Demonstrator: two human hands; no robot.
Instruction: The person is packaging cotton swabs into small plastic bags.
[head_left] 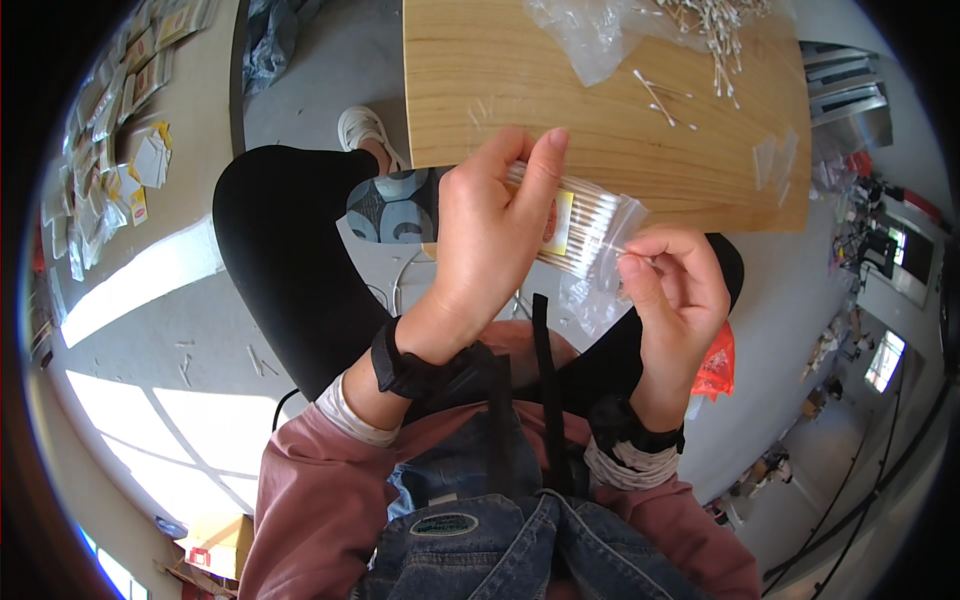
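My left hand grips a clear plastic packet of cotton swabs with an orange and yellow label, held in front of my chest below the wooden table. My right hand pinches the packet's open end between thumb and fingers. On the table top lie a heap of loose cotton swabs, a few stray swabs and crumpled clear plastic bags.
A second small clear bag lies at the table's right edge. My legs in black trousers and a white sandal are below. Small packets are spread on the floor at the left. An orange bag sits by my right knee.
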